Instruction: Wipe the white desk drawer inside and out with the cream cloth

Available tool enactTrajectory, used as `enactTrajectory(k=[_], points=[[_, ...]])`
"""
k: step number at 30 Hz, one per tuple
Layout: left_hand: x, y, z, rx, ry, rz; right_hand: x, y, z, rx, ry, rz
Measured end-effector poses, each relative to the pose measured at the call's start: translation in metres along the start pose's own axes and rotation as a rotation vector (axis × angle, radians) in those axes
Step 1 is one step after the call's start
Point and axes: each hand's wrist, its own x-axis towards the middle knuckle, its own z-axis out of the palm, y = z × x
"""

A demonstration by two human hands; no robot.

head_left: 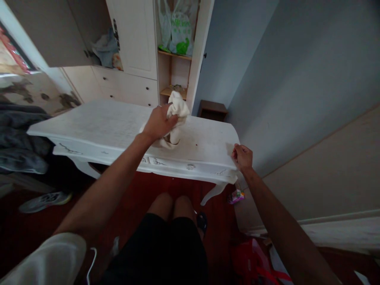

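My left hand [160,122] is closed around a bunched cream cloth [179,106] over the middle of a white table [118,118]. Part of the cloth hangs down and rests on the tabletop. Grey smudges mark the surface, and a small dark red speck [196,145] lies to the right of the cloth. Over the table's right end, my right hand [243,157] has its fingers curled in. Whatever those fingers may hold is hidden.
Behind the table stands a white wardrobe [136,43] with plastic bags [181,33] on a shelf. Dark clothing [20,134] is heaped at the left. A shoe [44,201], a small pink box [236,196] and a red bag [249,261] lie on the floor. A wall [297,99] borders the right.
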Motion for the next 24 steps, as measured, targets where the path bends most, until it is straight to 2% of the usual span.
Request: enactTrajectory(k=[3, 6, 9, 11, 16, 18, 20, 22, 24], points=[[0.005, -0.033, 0.013, 0.299, -0.200, 0.067, 0.000, 0.000, 0.000, -0.010, -0.010, -0.006], [-0.008, -0.048, 0.036, 0.464, -0.447, 0.094, -0.002, -0.002, 0.000, -0.018, -0.004, -0.002], [-0.018, -0.044, 0.057, 0.517, -0.469, 0.158, -0.004, -0.005, 0.001, -0.039, 0.004, -0.004], [-0.018, -0.038, 0.067, 0.508, -0.482, 0.224, -0.004, -0.006, 0.001, -0.064, 0.004, -0.012], [0.000, -0.039, 0.075, 0.390, -0.585, 0.375, -0.003, -0.004, -0.001, -0.111, 0.004, -0.008], [0.004, -0.046, 0.070, 0.297, -0.579, 0.423, -0.002, -0.003, -0.001, -0.114, 0.007, -0.002], [0.005, -0.056, 0.061, 0.207, -0.519, 0.464, -0.003, -0.004, -0.001, -0.113, 0.012, 0.000], [0.001, -0.070, 0.050, 0.122, -0.387, 0.442, -0.004, -0.006, 0.000, -0.111, 0.018, 0.001], [-0.006, -0.088, 0.036, 0.075, -0.191, 0.294, -0.004, -0.008, 0.001, -0.111, 0.020, -0.001]])
